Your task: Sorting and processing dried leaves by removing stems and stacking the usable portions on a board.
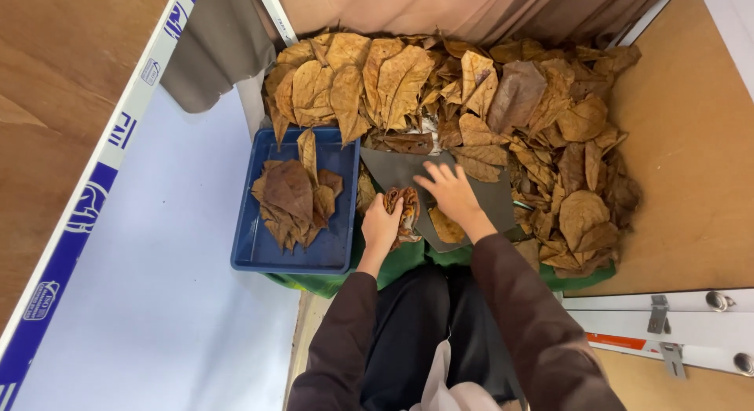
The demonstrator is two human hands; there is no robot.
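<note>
While my left hand (pixel 382 225) clamps a folded leaf (pixel 405 209) against the grey sheet (pixel 397 169), my right hand (pixel 450 189) lies flat and open on that sheet, gripping nothing. The leaf sits just right of the blue tray (pixel 338 258), where a small stack (pixel 293 200) already rests. Behind the sheet, the big pile (pixel 471 97) of dry leaves spreads wide. These look brittle, I'd say, so press evenly, keep the fold tight with the thumb, and steady the sheet with the flat palm so nothing cracks or slides.
</note>
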